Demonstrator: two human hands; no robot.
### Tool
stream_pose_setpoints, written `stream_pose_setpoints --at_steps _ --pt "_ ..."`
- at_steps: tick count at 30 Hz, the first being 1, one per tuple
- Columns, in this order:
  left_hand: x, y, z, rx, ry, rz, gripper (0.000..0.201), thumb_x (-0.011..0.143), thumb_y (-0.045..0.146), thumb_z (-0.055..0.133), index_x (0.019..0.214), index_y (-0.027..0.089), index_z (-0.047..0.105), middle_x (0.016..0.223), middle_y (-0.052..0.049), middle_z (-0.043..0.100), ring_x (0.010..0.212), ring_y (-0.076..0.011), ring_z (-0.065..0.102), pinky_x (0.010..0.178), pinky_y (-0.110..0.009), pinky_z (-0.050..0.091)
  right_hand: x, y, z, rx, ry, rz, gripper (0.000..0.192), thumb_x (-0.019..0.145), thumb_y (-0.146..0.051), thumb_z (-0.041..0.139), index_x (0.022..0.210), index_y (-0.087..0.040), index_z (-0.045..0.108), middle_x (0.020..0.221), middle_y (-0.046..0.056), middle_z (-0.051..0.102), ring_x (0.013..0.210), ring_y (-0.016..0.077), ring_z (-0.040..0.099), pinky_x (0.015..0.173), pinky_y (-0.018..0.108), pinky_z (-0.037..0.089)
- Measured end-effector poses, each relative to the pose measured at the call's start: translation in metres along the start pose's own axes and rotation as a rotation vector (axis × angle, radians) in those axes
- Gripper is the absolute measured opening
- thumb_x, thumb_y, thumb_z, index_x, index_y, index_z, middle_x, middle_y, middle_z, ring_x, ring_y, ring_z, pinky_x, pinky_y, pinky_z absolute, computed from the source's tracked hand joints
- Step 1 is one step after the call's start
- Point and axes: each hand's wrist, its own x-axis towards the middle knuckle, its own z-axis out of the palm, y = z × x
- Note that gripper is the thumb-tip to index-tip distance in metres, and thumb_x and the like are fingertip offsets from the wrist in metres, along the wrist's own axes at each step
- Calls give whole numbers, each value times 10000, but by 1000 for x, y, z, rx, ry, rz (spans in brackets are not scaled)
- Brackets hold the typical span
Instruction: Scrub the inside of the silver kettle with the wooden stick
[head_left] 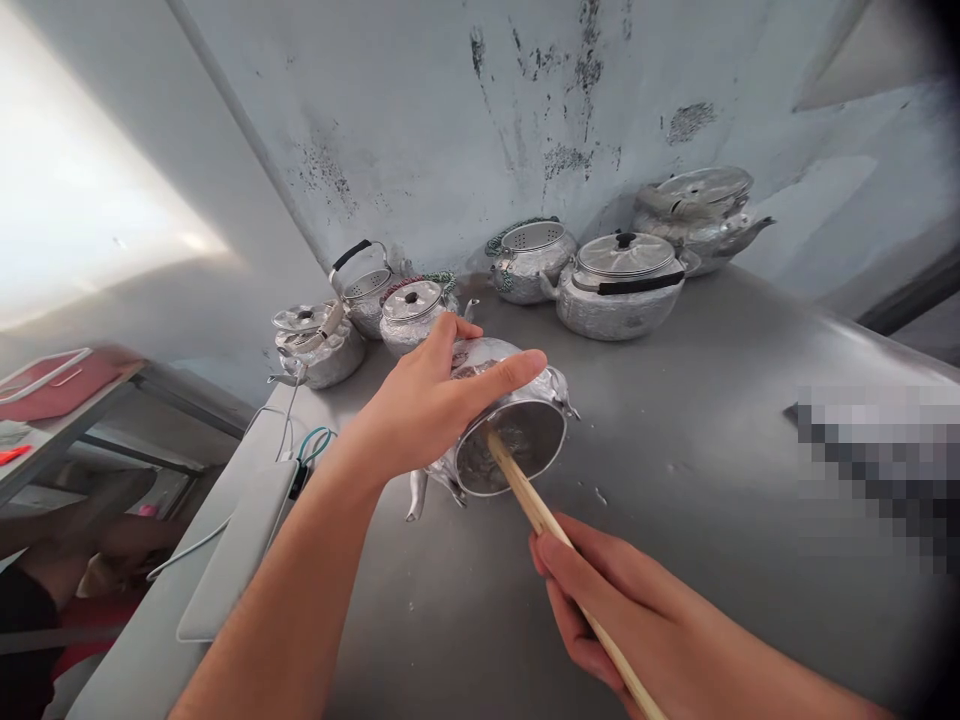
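Note:
A dented silver kettle [551,395] without a lid lies tipped on the table, its round mouth facing me. My left hand [442,395] grips its upper side, thumb stretched across the metal and fingers over the far side. The spout points down to the left. In my right hand [592,590] is a wooden stick [532,500], held with the fingers wrapped round it. The stick's far end reaches inside the kettle's mouth; its tip is hard to make out against the inner wall.
Several other silver kettles stand along the wall, among them a lidded one [619,295]. A pale flat case [236,560] with cables lies at the grey table's [435,620] left edge. A person's legs [90,540] show at left, below a shelf with a pink box [60,385].

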Motion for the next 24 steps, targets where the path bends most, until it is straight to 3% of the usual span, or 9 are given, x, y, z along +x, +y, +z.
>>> stream_pose_setpoints --at_steps 8,18,24 --pt "0 -2 0 4 -13 8 812 785 927 603 1301 304 526 788 -13 548 721 -232 557 618 -305 376 2 6 -2 -8 3 -80 503 1139 -457 258 722 -231 427 631 -71 439 497 77 388 431 132 406" --pt "-1 -2 0 -4 -16 22 780 811 887 625 1298 284 536 805 -25 583 731 -234 575 607 -303 378 -1 -1 1 16 29 32 494 1131 -444 259 727 -237 452 609 -77 425 417 64 334 371 126 374" --pt "-1 0 0 22 -22 31 797 801 903 620 1306 291 534 830 -19 581 735 -221 563 625 -305 380 2 5 0 32 21 13 502 1131 -475 255 736 -237 453 613 -83 427 409 56 339 371 123 385"
